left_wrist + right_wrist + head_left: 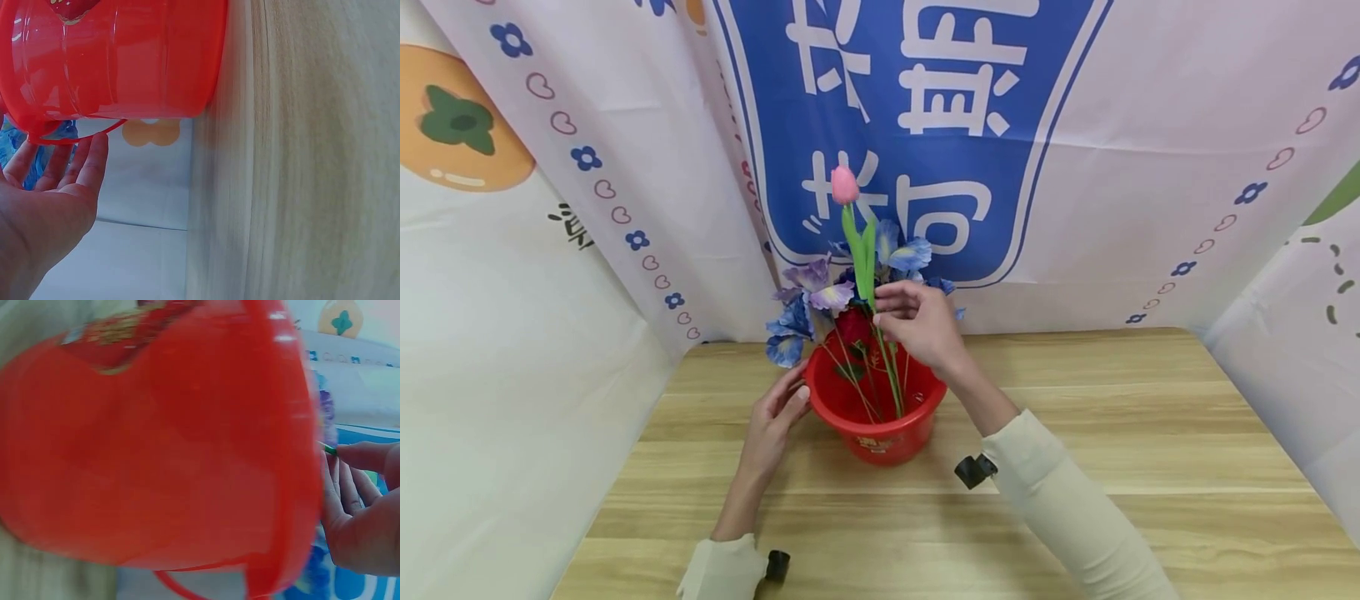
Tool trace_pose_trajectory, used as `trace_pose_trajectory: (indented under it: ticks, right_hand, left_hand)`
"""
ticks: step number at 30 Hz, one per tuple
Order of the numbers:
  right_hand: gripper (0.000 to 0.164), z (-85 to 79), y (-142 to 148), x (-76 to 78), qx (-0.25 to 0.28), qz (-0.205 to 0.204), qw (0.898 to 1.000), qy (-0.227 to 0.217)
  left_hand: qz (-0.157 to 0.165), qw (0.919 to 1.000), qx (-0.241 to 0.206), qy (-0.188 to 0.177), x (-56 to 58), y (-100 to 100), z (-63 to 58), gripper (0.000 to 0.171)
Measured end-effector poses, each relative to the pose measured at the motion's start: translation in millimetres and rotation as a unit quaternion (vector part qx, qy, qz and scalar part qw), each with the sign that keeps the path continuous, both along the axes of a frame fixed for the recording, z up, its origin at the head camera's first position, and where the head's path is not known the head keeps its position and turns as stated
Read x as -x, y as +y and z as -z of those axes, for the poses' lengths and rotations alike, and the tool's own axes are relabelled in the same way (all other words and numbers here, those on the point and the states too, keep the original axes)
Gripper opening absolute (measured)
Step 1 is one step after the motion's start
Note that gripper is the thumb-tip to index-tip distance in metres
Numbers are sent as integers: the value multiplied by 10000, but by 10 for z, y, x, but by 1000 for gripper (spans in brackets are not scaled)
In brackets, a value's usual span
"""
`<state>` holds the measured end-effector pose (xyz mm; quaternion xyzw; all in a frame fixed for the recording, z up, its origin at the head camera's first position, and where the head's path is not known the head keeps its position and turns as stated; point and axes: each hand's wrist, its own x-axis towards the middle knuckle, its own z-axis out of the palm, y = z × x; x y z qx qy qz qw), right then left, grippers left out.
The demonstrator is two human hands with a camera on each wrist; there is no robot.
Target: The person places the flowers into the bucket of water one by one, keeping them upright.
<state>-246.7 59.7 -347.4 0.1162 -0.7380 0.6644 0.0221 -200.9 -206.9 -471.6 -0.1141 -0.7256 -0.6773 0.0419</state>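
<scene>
A pink tulip (845,185) with green leaves stands tall above a red bucket (887,443), its stem reaching down inside. My right hand (917,321) pinches that stem between thumb and fingers, over the bucket's mouth. In the right wrist view, a short bit of green stem (327,449) shows at the thumb tip. At the bucket's left rim, my left hand (778,417) touches the side with mostly straight fingers. The left wrist view shows those fingertips against the thin red handle (94,132); the thumb is mostly cut off there.
Blue irises (786,337), a purple iris (820,287) and a red rose (853,325) lean in the bucket. It stands on a wood-grain table (1112,433), close to the printed curtain (1120,208) along the back edge.
</scene>
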Motion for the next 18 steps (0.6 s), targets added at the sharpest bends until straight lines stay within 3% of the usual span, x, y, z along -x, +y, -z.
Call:
trace_pose_trajectory:
  ticks: [6,18]
  right_hand:
    - [32,166,-44,14,-266,-11,9993,-247]
    - [26,307,-148,-53,-1086,-106,9933,-369]
  left_hand:
    - [-26,10000,16,-53,-6,1,-3,51]
    - [22,9999,-111,-12,-3,21,-20,51]
